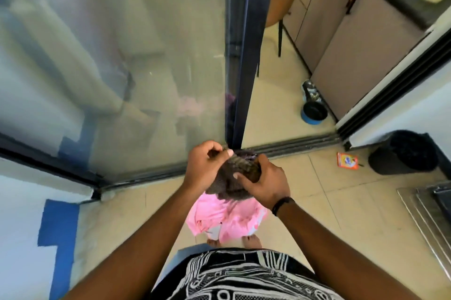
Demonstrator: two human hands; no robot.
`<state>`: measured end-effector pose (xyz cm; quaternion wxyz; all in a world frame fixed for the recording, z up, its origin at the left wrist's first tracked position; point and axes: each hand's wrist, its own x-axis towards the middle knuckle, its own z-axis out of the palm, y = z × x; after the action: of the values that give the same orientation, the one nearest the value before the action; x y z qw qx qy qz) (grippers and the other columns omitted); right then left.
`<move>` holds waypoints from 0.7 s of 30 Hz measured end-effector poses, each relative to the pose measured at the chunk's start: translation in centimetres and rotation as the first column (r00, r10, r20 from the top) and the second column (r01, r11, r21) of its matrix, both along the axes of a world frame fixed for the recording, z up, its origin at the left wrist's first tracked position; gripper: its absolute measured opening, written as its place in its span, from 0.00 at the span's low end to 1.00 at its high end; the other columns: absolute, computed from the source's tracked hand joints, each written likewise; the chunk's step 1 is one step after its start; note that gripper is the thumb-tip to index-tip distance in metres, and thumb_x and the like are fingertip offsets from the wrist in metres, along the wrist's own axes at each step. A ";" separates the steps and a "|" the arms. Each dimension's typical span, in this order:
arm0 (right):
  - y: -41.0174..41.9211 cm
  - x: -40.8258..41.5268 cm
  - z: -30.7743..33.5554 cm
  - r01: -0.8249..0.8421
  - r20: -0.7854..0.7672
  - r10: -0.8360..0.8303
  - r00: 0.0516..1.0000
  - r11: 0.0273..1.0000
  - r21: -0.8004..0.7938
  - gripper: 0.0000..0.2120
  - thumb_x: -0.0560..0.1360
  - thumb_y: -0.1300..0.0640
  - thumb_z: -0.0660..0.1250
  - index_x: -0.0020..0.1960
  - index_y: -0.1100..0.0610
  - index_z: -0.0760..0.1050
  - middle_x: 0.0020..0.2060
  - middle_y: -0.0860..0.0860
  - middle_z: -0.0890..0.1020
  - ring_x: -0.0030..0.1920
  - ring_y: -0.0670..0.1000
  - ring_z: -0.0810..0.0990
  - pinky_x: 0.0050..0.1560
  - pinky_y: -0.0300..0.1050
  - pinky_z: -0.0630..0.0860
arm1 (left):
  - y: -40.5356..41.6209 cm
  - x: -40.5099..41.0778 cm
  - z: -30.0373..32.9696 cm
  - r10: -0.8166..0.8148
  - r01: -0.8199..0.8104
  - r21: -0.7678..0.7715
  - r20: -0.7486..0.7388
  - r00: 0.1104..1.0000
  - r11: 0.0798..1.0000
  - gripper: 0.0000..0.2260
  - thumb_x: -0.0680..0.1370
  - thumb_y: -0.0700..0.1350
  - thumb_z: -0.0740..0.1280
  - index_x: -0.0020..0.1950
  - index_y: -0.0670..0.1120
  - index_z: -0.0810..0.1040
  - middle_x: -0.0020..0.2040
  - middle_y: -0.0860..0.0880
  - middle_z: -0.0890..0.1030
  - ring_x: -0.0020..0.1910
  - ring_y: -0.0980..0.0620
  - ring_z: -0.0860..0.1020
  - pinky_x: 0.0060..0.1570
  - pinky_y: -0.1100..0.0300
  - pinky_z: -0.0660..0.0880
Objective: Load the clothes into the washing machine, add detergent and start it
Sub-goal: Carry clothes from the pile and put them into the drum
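A dark brown ribbed garment (234, 177) hangs bunched in front of me, above my feet. My left hand (205, 167) pinches its upper edge, and my right hand (266, 182) grips its right side. Beneath it, on the tiled floor, lies a pink garment (224, 219). An orange detergent packet (347, 160) lies flat on the floor to the right. A grey ribbed metal surface (424, 211) shows at the right edge; I cannot tell whether it is the washing machine.
A glass sliding door (122, 67) with a dark frame stands ahead and to the left, its track crossing the floor. A black bin (405, 153) stands at the right wall. Pet bowls (313, 110) sit beyond the doorway beside cabinets, near a chair.
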<state>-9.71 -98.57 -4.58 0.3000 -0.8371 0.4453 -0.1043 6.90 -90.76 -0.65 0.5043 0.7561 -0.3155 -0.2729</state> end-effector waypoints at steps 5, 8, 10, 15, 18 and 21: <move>-3.8 -0.8 0.5 0.007 -0.060 -0.018 0.998 0.983 -0.182 0.12 0.73 0.47 0.63 0.51 0.54 0.72 0.41 0.55 0.83 0.43 0.61 0.81 0.44 0.51 0.73 | -1.8 -1.0 1.5 -0.063 0.070 -0.033 0.188 0.980 0.997 0.05 0.74 0.38 0.75 0.47 0.47 0.86 0.43 0.53 0.83 0.43 0.62 0.80 0.45 0.75 0.71; -6.1 -1.0 0.1 -0.001 -0.124 -0.019 0.992 0.987 -0.163 0.08 0.73 0.52 0.65 0.50 0.54 0.74 0.44 0.54 0.82 0.45 0.60 0.80 0.44 0.50 0.75 | -2.8 -1.9 2.1 -0.103 0.109 -0.008 0.282 0.954 0.994 0.08 0.74 0.37 0.73 0.50 0.46 0.86 0.43 0.54 0.80 0.43 0.63 0.79 0.45 0.76 0.69; -7.5 -1.1 -0.6 0.022 -0.166 -0.046 0.985 0.989 -0.144 0.06 0.72 0.55 0.65 0.48 0.55 0.75 0.43 0.54 0.82 0.46 0.60 0.80 0.43 0.50 0.76 | -3.3 -2.5 2.7 -0.124 0.129 0.002 0.314 0.941 0.992 0.08 0.75 0.36 0.73 0.51 0.46 0.86 0.43 0.56 0.78 0.43 0.64 0.78 0.44 0.76 0.68; -10.8 -2.4 -2.1 0.072 -0.246 -0.083 0.966 0.996 -0.051 0.08 0.72 0.59 0.64 0.50 0.54 0.78 0.45 0.56 0.83 0.46 0.61 0.82 0.44 0.52 0.80 | -3.8 -2.0 4.0 -0.049 0.073 -0.050 0.377 0.925 0.996 0.10 0.74 0.35 0.73 0.51 0.47 0.87 0.42 0.57 0.77 0.40 0.61 0.78 0.45 0.72 0.70; -12.3 -3.3 -2.9 0.066 -0.288 -0.054 0.956 0.997 0.033 0.11 0.73 0.60 0.65 0.54 0.53 0.80 0.48 0.58 0.84 0.49 0.63 0.82 0.46 0.53 0.79 | -3.6 -1.1 4.8 0.024 0.003 -0.065 0.411 0.911 0.998 0.10 0.73 0.36 0.75 0.51 0.49 0.86 0.42 0.58 0.78 0.41 0.61 0.78 0.46 0.70 0.71; -12.8 -2.6 -3.6 0.062 -0.256 -0.019 0.966 0.985 0.160 0.09 0.75 0.57 0.63 0.50 0.54 0.81 0.49 0.59 0.84 0.51 0.63 0.81 0.48 0.50 0.77 | -2.5 -0.4 4.9 0.061 -0.054 -0.030 0.372 0.926 0.998 0.13 0.72 0.38 0.75 0.54 0.50 0.85 0.50 0.54 0.83 0.50 0.59 0.81 0.56 0.66 0.74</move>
<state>-12.29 -111.38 -8.15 0.3073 -0.8063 0.5041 0.0351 6.52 -93.22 4.24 0.4500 0.7983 -0.3859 -0.1063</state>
